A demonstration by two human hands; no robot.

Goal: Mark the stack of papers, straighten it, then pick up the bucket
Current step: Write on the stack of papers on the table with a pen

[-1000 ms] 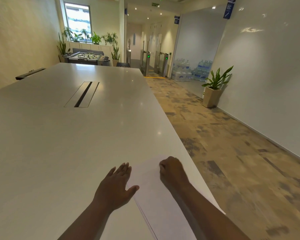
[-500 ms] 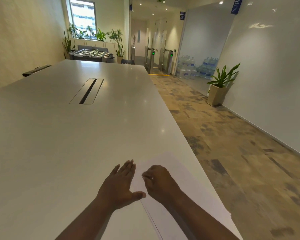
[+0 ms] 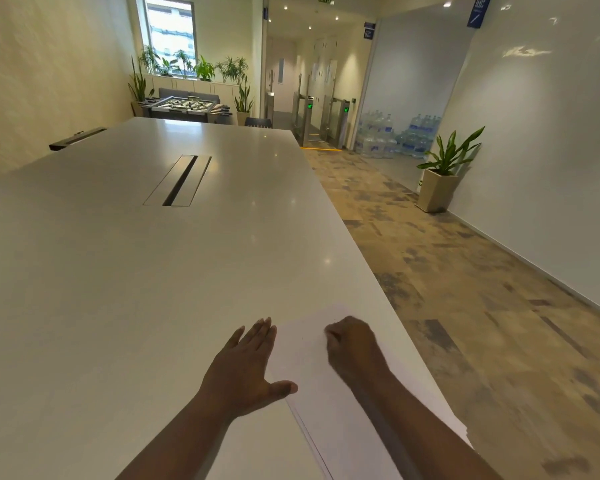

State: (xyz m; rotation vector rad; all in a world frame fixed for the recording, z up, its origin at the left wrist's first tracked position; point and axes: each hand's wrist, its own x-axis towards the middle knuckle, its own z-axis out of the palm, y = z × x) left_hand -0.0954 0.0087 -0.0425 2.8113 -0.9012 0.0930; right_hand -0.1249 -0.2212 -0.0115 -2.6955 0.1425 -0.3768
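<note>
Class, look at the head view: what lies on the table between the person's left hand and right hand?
In the head view, only bare white sheet of the stack of papers lies between the left hand and right hand.

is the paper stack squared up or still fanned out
Fanned out. The paper stack shows several offset sheet edges along its near left side and staggered corners at the right, under the right hand.

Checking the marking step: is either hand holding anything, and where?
Left hand lies flat, holding nothing. Right hand is curled over the papers; any pen is hidden.
</note>
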